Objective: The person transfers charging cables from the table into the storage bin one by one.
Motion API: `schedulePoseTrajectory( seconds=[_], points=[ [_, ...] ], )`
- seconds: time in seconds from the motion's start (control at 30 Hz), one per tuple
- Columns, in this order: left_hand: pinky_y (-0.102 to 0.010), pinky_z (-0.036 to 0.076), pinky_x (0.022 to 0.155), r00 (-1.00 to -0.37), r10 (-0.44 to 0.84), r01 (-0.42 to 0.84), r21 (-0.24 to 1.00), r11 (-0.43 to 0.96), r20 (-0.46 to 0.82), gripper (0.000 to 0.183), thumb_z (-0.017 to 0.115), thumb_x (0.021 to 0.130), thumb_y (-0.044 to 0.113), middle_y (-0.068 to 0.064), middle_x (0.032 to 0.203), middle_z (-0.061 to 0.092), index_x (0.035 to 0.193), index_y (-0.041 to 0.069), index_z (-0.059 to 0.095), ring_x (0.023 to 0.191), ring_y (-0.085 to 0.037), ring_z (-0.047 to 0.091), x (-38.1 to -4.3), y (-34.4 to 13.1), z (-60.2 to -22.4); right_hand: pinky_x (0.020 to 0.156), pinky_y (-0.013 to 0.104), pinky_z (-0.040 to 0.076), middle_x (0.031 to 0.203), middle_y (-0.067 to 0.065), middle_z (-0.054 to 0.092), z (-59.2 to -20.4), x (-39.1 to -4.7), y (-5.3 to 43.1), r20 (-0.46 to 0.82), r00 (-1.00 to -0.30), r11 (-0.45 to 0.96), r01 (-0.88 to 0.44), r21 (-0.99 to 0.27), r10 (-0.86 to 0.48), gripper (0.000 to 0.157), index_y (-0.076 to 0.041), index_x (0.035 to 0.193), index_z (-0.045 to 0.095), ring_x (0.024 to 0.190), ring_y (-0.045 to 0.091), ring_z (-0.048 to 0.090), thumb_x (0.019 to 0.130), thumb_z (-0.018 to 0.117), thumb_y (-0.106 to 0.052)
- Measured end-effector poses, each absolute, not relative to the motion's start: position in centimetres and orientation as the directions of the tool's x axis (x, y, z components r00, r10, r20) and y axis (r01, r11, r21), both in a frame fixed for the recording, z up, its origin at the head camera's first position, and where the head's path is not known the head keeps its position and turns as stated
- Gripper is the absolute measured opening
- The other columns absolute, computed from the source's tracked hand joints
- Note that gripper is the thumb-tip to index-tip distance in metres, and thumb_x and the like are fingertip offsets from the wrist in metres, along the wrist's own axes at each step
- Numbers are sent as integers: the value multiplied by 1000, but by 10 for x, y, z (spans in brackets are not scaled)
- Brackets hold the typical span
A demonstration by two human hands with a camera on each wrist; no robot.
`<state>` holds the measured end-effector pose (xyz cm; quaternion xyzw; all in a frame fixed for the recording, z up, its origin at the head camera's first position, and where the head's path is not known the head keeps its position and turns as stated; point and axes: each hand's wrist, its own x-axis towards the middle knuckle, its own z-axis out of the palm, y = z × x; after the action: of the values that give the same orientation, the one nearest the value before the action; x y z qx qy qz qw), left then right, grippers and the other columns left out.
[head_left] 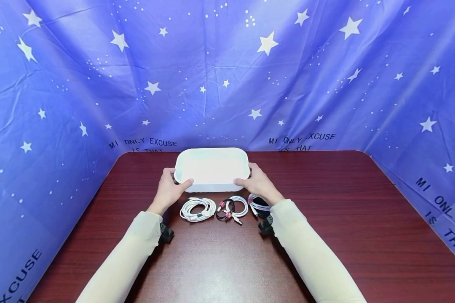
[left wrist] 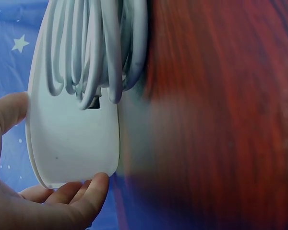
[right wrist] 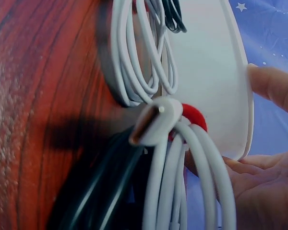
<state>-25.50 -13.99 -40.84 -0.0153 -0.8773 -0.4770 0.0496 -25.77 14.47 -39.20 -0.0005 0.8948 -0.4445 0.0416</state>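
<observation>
A white plastic bin [head_left: 212, 187] with rounded corners stands at the far middle of the table, its open top facing up. Its left end is held by my left hand [head_left: 168, 189], thumb over the rim and fingers around the end wall. My right hand [head_left: 260, 184] grips the opposite end in the same way. In front of the bin lie a coiled white cable [head_left: 186, 215], a smaller white cable coil [head_left: 245, 206] with a short black cable with red parts, and a white-and-black cable bundle [head_left: 258, 206], partly hidden by my right wrist.
The dark red wooden table [head_left: 220, 261] extends around both arms. Blue star-printed cloth [head_left: 212, 63] hangs along the back and both sides, close behind the bin. A black wrist device [head_left: 167, 232] sits under the left cuff, another [head_left: 266, 226] under the right.
</observation>
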Motion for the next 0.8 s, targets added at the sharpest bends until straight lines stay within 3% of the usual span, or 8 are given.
schedulePoseTrajectory(
  seconds=[0.8],
  points=[
    [-42,41,95,-994,7,99,854,511,111,65,74,82,24,-21,120,52,127,-4,36,112,-31,51,-255,-134,-408,100,44,39,129,17,51,-389,-252,153,-93,-995,598,49,-800,-43,82,-4,144,30,116,29,50,82,74,-32]
  ],
)
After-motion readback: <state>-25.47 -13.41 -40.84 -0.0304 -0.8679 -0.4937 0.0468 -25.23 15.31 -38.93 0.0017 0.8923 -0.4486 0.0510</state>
